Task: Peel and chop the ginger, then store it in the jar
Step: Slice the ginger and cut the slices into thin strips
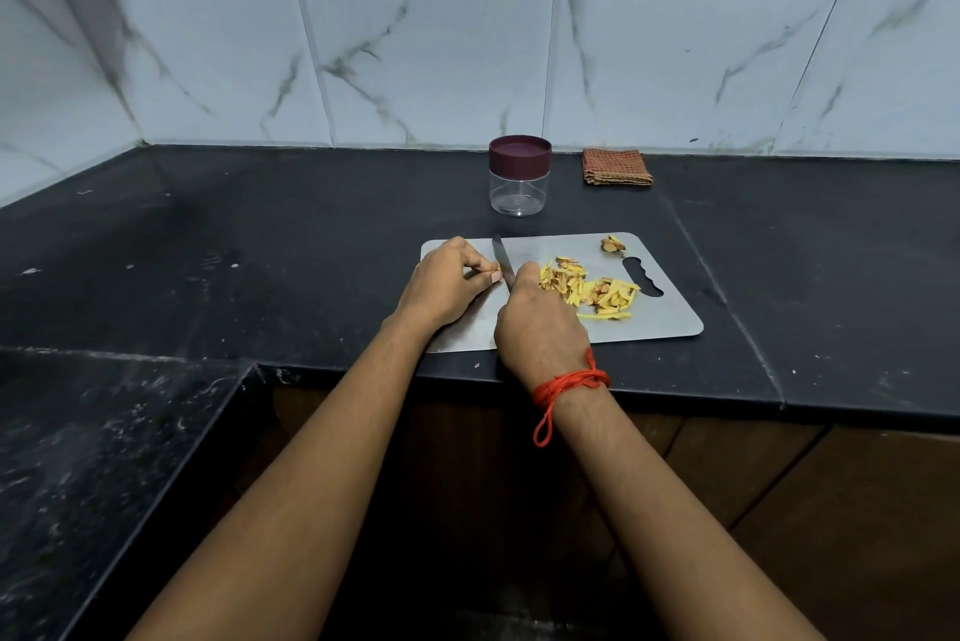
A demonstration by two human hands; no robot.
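On the steel cutting board (660, 318), my left hand (449, 284) pinches a small piece of ginger (497, 267) against the board's left part. My right hand (540, 328) grips a knife (501, 258); its blade points away from me and stands right beside the pinched piece. A heap of yellow chopped ginger strips (592, 289) lies on the board to the right of my right hand. A small lump of ginger scraps (613, 243) sits near the board's far right corner. The clear jar (519, 190) with a maroon lid on it stands behind the board.
A folded brown checked cloth (616, 166) lies by the tiled wall, right of the jar. The black counter (260, 245) runs left and right of the board; its front edge is just under my wrists. A lower dark slab (104, 458) sits at the left.
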